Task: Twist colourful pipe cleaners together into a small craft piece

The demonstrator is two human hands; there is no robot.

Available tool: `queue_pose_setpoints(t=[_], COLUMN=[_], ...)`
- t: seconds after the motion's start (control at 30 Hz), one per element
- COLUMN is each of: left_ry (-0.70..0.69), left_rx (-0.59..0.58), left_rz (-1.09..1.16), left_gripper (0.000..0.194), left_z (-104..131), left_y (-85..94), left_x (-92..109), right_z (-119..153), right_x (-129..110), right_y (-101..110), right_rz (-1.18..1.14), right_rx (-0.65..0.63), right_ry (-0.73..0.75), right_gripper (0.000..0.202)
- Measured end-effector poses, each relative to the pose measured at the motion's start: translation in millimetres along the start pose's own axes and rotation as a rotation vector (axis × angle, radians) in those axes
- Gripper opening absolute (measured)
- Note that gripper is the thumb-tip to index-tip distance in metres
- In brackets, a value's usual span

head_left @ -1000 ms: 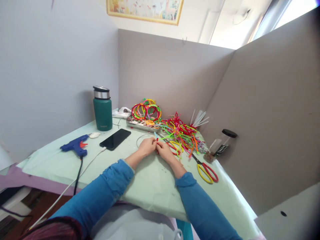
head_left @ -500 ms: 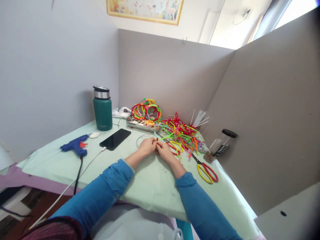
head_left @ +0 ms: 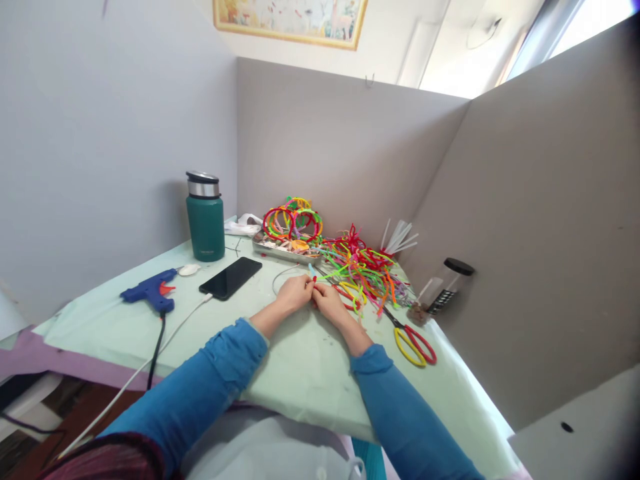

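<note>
In the head view, the small red fuzzy piece (head_left: 315, 280) lies between the fingertips of the left hand (head_left: 295, 292) and right hand (head_left: 327, 300), above the pale green covered table (head_left: 300, 360). Both hands' fingers are closed together, pinching it; its lower part is hidden.

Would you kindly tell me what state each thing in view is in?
Left hand: pinching red piece
Right hand: pinching red piece
Bottle: upright, lid on
Phone: screen dark, cable attached
Glue gun: on its side, power unclear
Tray: filled
Jar: lid on
Scissors beside jar: lying down, blades partly hidden
</note>
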State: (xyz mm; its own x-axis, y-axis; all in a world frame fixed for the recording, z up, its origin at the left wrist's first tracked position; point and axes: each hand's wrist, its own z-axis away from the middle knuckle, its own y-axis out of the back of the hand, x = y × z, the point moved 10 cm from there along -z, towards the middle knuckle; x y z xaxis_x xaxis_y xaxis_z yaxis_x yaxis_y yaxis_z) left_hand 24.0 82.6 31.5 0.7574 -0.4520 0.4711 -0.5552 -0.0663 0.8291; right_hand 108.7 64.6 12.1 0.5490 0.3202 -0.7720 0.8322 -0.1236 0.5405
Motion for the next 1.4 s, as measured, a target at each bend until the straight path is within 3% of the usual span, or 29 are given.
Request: queue_pose_setpoints(t=[1.4], left_ry=[-0.005], left_rx=[-0.006], left_rz=[-0.029], left_gripper=[0.032], left_z=[-1.3], left_y=[-1.8], left_x=[-1.2], right_z=[-0.9], right_x=[-1.1], right_y=[1.0], right_rz=[0.049], right_rx=[0.015], right_ry=[0.015], right_gripper=[0.022])
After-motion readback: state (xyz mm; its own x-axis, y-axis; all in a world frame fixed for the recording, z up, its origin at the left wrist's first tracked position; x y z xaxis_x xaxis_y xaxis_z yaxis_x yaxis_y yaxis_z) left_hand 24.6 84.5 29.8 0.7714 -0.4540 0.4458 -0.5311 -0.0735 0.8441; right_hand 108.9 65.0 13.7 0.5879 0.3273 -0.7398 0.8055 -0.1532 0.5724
